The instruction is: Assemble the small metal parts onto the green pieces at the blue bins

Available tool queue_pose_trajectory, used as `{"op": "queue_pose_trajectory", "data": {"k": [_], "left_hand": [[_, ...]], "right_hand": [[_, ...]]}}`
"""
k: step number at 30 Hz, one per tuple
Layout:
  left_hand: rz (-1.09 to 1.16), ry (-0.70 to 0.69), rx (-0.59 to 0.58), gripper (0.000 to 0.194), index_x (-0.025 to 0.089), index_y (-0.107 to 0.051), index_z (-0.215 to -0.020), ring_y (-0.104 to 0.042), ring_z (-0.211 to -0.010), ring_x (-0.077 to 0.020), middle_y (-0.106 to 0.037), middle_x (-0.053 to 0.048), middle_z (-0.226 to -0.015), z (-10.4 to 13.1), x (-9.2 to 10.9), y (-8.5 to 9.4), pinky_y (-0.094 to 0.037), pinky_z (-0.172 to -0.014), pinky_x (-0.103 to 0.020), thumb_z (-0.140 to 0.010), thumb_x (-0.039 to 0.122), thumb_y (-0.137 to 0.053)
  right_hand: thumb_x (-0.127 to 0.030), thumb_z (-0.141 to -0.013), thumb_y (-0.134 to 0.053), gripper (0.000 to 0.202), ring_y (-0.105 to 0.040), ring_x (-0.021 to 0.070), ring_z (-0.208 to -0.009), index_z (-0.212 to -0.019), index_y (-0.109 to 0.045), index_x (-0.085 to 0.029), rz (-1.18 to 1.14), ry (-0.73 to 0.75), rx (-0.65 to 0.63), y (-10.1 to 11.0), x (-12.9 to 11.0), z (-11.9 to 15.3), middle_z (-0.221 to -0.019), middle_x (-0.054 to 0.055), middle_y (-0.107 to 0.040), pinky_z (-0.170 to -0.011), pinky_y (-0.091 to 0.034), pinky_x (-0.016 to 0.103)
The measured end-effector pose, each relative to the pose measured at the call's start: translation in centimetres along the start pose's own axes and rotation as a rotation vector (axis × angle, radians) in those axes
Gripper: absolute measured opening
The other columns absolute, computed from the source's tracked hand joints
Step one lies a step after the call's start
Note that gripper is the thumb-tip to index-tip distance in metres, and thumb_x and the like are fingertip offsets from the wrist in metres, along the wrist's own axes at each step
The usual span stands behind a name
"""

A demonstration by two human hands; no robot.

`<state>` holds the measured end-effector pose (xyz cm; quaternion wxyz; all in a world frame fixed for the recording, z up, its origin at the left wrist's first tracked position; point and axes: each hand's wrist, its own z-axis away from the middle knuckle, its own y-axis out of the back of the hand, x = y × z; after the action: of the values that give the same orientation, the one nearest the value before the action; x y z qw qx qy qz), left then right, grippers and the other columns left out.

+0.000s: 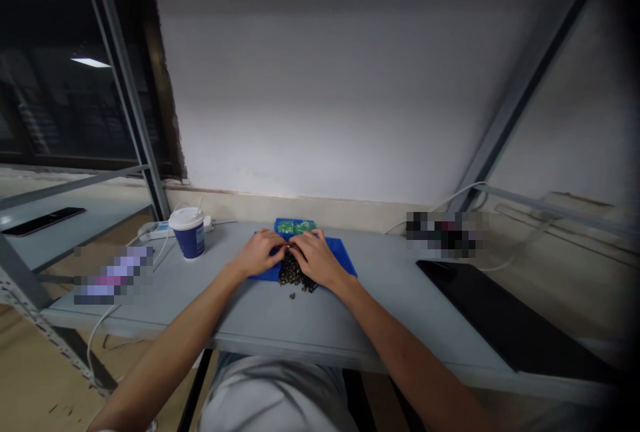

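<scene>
My left hand (261, 253) and my right hand (316, 257) meet fingertip to fingertip over a heap of small dark and coppery parts (295, 272). Both are closed in a pinch around a tiny shiny piece (288, 247), too small to name. The heap lies between blue trays, one seen past my right hand as a blue tray (344, 257) and one under my left as another blue tray (267, 273). Behind my fingers, green pieces (295, 226) in what looks like clear wrapping sit in a blue bin (281, 221). One loose small part (293, 296) rests nearer me on the table.
On the grey table (280, 325) a lidded blue paper cup (189, 235) stands left, before a white power strip (206, 224) with cables. A blurred-out phone-like item (117, 277) lies at far left. To the right are a dark flat panel (500, 319) and a pixelated dark object (443, 235).
</scene>
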<state>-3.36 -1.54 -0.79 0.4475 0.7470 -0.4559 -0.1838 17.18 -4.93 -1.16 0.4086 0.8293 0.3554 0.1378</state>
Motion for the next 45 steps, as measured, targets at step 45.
{"op": "queue_pose_trajectory", "data": {"k": [45], "left_hand": [[0.078,-0.012,-0.013,0.028,0.018,-0.066,-0.095,-0.063,-0.088,-0.0185,-0.071,-0.004,-0.09,0.02,0.18,0.21,-0.045,-0.09,-0.032,-0.103,0.03,-0.042]], "right_hand": [[-0.02,-0.104,-0.043,0.023,-0.059,0.0202,-0.087,-0.091,-0.062,-0.02,-0.077,-0.094,0.036,-0.43,-0.54,-0.16,-0.09,0.004,-0.07,-0.091,-0.033,0.039]]}}
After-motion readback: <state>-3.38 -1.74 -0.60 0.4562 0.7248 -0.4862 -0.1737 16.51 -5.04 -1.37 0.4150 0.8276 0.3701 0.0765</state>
